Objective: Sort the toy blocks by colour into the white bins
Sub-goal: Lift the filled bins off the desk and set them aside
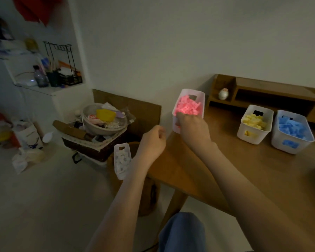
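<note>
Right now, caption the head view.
Right hand grips the bin of pink blocks at the desk corner; yellow-filled bin and blue-filled bin stand to its right.

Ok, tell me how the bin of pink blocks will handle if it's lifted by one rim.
Probably fairly stiff but flexing: the pink bin is thin white plastic. Likely weighty for its size, being heaped with pink blocks. Held by the right hand at one rim only, near the table edge, it may tip and spill.
</note>
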Available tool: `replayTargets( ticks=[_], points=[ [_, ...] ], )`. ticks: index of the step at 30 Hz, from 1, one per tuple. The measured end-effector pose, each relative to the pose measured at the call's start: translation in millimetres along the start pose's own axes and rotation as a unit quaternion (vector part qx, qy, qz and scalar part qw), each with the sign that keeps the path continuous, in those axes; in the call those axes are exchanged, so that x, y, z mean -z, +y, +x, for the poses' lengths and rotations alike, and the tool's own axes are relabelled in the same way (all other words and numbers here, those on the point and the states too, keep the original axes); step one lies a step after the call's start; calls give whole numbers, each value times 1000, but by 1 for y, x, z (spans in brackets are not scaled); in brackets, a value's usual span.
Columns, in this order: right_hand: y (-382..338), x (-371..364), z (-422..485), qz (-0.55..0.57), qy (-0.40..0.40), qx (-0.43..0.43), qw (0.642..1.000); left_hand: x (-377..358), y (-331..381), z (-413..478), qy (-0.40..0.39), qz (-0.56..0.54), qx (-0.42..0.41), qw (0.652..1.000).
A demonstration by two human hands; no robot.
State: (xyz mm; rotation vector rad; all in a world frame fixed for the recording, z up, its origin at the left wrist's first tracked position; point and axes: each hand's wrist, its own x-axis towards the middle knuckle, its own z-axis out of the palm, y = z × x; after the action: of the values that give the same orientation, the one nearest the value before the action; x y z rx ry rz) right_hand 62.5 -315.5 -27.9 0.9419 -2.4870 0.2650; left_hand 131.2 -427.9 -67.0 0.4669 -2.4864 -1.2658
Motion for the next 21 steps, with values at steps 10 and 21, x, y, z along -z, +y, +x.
replayTargets(
  ticks=[10, 21],
  points=[
    [-133, -20, 0, 88, 78, 136, 984, 62, -61, -22, 181, -85, 84, 976],
    [-228, -122, -14, 179, 67, 177, 965, 92, -154, -51, 296, -348, 188, 869]
  ],
)
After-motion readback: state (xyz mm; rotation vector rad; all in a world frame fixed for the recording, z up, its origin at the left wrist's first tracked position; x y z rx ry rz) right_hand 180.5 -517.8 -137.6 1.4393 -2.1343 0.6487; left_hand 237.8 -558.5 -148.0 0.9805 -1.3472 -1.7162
